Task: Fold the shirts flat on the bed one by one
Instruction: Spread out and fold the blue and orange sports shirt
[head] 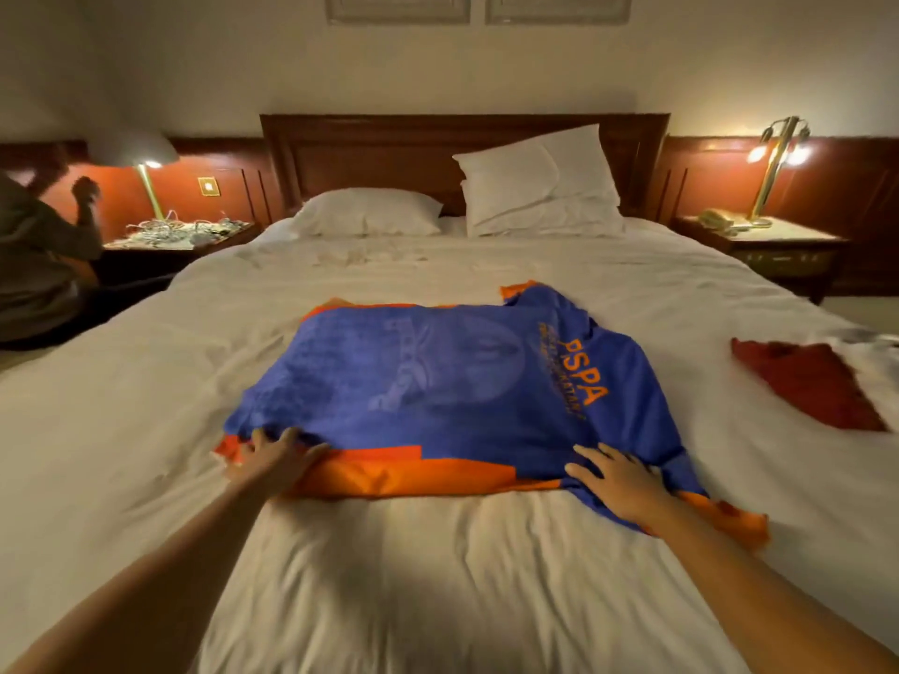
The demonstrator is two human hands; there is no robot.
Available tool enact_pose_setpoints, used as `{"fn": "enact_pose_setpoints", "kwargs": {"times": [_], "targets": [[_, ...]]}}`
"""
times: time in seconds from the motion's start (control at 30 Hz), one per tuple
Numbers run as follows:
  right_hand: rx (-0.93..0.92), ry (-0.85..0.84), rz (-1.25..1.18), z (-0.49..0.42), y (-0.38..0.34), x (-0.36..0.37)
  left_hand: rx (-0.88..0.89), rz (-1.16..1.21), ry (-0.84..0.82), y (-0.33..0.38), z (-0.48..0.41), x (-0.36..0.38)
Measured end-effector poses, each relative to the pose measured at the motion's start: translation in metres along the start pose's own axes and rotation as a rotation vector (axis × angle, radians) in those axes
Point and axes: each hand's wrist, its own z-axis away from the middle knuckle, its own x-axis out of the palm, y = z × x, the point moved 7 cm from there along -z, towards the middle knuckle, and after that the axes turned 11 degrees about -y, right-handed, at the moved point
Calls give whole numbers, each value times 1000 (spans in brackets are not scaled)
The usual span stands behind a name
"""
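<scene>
A blue shirt with orange trim and orange lettering lies spread across the middle of the white bed. My left hand rests on its near left corner, fingers spread over the blue and orange cloth. On the shirt's near right part lies my right hand, flat with straight fingers. A red and white shirt lies crumpled at the bed's right edge, apart from both hands.
Two white pillows lean at the wooden headboard. Nightstands with lit lamps flank the bed. Another person sits at the far left beside the bed.
</scene>
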Motion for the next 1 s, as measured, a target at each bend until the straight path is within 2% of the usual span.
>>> {"fn": "enact_pose_setpoints", "kwargs": {"times": [0.17, 0.27, 0.37, 0.47, 0.6, 0.67, 0.77, 0.9, 0.93, 1.0], "targets": [[0, 195, 56, 2, 11, 22, -120, 267, 284, -32, -13, 9], [4, 238, 63, 1, 14, 26, -84, 427, 254, -35, -27, -5], [7, 255, 74, -1, 14, 24, -120, 207, 181, -37, -36, -17], [14, 256, 74, -3, 14, 24, -76, -41, 277, -38, -37, -29], [20, 259, 92, -1, 11, 24, 265, 20, 364, -31, -33, -36], [28, 257, 102, 2, 10, 24, 318, 48, 377, -40, -29, -47], [29, 252, 122, 5, 9, 22, 156, -80, 332, -68, -29, -74], [-18, 214, 174, 11, 0, 15, -148, -509, 142, -89, -28, -88], [-49, 210, 177, 15, -4, 11, -175, -563, 100, -86, -26, -83], [-94, 239, 172, 27, -6, -2, -125, -507, 79, -64, -21, -63]]}}
